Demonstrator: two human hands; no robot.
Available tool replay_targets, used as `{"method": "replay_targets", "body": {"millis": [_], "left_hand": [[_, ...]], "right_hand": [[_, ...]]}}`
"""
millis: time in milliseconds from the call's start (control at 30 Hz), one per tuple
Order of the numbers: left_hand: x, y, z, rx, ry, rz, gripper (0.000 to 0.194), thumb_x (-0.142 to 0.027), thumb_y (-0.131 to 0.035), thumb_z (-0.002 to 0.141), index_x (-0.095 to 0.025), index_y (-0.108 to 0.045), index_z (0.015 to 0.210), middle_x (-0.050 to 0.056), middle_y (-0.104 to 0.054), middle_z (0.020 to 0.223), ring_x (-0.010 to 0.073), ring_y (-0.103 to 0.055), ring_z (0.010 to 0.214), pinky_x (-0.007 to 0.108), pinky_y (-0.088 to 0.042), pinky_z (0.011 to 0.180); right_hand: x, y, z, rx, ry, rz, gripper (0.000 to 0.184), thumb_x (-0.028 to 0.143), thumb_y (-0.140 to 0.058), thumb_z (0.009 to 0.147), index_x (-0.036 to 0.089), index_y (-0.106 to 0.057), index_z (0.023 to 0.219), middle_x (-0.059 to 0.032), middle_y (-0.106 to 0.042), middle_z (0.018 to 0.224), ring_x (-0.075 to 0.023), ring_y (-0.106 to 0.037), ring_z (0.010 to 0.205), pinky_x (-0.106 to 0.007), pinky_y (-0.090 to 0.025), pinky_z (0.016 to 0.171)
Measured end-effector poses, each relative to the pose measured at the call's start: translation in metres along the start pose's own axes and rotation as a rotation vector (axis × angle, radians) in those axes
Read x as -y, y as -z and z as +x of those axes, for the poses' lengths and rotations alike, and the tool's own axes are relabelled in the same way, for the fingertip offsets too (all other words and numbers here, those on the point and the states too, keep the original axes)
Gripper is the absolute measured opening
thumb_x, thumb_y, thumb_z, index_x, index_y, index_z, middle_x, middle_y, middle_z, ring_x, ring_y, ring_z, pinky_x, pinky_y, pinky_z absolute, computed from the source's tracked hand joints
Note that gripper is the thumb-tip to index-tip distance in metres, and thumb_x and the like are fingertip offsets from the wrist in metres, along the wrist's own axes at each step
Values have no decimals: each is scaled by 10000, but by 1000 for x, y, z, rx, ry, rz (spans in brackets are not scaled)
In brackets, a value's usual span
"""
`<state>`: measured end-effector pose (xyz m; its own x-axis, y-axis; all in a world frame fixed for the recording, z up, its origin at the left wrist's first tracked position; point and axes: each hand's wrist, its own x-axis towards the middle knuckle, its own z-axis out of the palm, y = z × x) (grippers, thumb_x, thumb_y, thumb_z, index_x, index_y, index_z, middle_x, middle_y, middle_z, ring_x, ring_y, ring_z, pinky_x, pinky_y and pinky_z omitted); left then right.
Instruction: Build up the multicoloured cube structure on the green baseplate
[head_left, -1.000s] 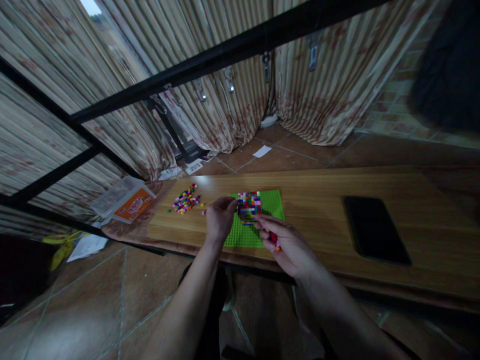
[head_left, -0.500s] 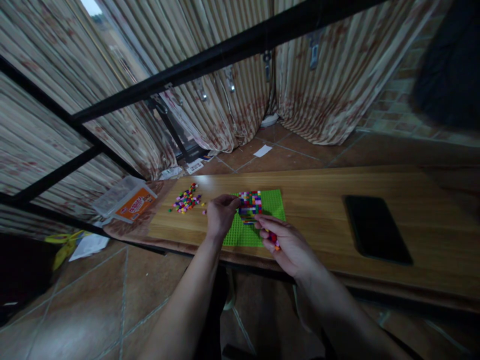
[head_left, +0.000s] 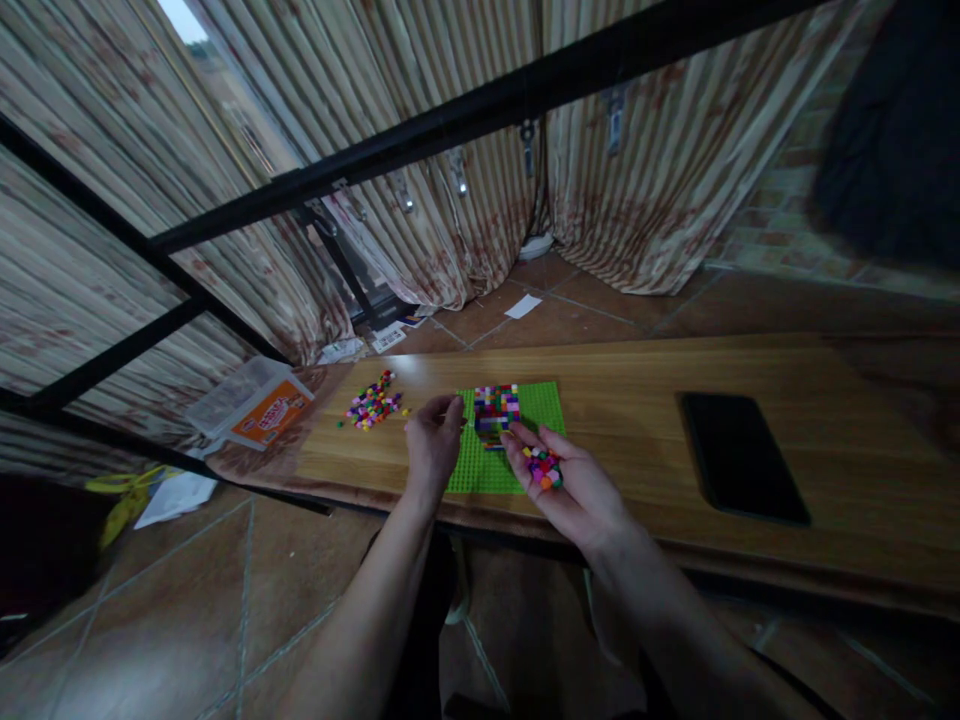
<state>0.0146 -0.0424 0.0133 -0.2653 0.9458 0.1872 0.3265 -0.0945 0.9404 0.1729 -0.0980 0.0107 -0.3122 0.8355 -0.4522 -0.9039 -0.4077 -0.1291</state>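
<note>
A green studded baseplate (head_left: pixel 544 410) lies on the wooden table, carrying a block of small multicoloured toy bricks (head_left: pixel 496 402). Over the plate's left part is my left hand (head_left: pixel 433 445), its fingertips pinched together just left of the built block; whatever they hold is too small to make out. My right hand (head_left: pixel 581 495) is palm up above the plate's near right side, fingers curled into a cup around several loose toy bricks (head_left: pixel 544 468). Its fingertips cover the lower right edge of the built block.
A pile of loose bricks (head_left: pixel 373 402) lies on the table to the left. Beyond it, a clear plastic box (head_left: pixel 251 400) with an orange label stands at the table's left end. A black tablet-like slab (head_left: pixel 742 455) rests at the right. Curtains hang behind.
My left hand has drawn back a little to the left from the built block. My right hand has turned and opened its palm upward, showing more of the bricks in it.
</note>
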Motion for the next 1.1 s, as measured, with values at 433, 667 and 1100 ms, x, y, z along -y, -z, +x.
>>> {"method": "replay_targets", "body": {"millis": [433, 667, 1100], "left_hand": [[-47, 3, -71, 315, -332, 407, 208, -213, -603, 833, -272, -709, 1002, 45, -665, 1012, 160, -651, 858, 283, -529, 784], [-43, -4, -67, 291, -342, 522, 149, -186, -613, 813, -254, -707, 906, 57, -648, 1001, 183, -649, 858, 291, -529, 727], [-35, -5, -71, 239, -371, 535, 117, -207, -622, 828, -250, -712, 890, 50, -665, 1023, 187, -649, 914, 319, -511, 800]], "right_hand": [[-2, -13, -8, 47, 8, -43, 362, 256, -371, 969, 118, -706, 964, -81, -732, 807, -127, -660, 648, -200, -564, 597], [-2, -10, -7, 114, -22, -34, 289, 284, -469, 924, 139, -713, 873, -82, -708, 772, -133, -652, 664, -180, -548, 574], [-6, -8, -5, 118, -8, -26, 293, 269, -457, 933, 129, -713, 904, -88, -728, 825, -115, -634, 647, -179, -544, 595]]}}
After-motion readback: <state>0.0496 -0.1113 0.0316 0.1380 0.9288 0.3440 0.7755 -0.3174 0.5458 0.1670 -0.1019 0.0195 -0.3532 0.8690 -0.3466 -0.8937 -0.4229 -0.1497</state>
